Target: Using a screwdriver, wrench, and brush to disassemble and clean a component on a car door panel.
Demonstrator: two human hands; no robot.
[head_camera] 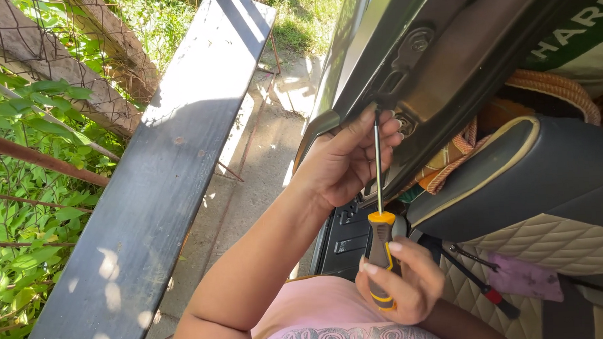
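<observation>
Screwdriver (382, 247): yellow-and-grey handle, long thin steel shaft. It stands nearly upright at centre frame, handle at lower centre, tip up at the edge of the vehicle door frame (405, 85).

Right hand (402, 279): lower centre of the frame, fingers wrapped shut around the screwdriver handle, thumb laid along its side.

Left hand (348, 158): centre of the frame, above the right hand and apart from it. Its fingers curl around the upper shaft close to the tip, steadying it against the frame; fingertips touch the metal beside a small round fastener (405, 124). Whether the tip sits in that fastener cannot be told.

Door frame: grey painted metal, running diagonally from upper centre to centre, with a bolted latch fitting (414, 45) in the upper part.

Car seat (536, 181): dark upholstery with cream piping and a quilted cream panel, right side of the frame.

Second tool (482, 283): black shaft with a red band, lying on the seat at lower right, near the right hand but not touching it.

Orange braided cord (552, 84): upper right, above the seat.

Dark wooden plank (161, 174): slanting across the left half of the frame.

Wire fence with green leaves (19, 132): far left.

Concrete ground (254, 158): between plank and vehicle.

Pink shirt (326, 315): bottom centre.
</observation>
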